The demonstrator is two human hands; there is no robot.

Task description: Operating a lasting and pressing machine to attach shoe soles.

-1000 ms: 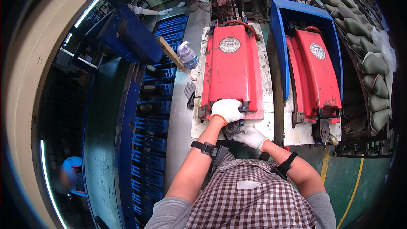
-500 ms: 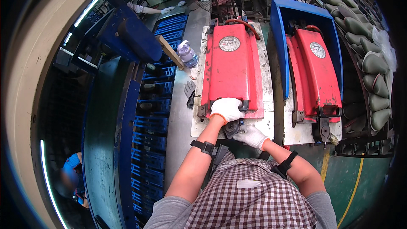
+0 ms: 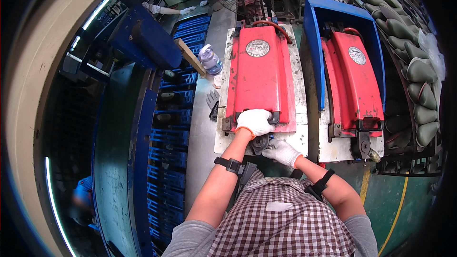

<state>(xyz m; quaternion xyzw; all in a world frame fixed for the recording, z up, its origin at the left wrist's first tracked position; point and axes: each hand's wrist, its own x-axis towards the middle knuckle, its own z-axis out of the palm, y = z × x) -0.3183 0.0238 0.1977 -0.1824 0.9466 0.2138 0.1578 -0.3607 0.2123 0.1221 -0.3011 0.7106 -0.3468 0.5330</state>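
One gloved hand (image 3: 255, 122), the left, grips the black handle (image 3: 274, 118) at the near end of the red machine cover (image 3: 259, 78), which lies on a pale plate (image 3: 299, 100), while the right hand (image 3: 283, 153) is just beside a dark round fitting (image 3: 260, 143), its grip impossible to tell.

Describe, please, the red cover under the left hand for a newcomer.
On the pale plate in the middle lies a red cover. The left hand is at its near end. Unlike the cover further right, it stands outside the blue hood.
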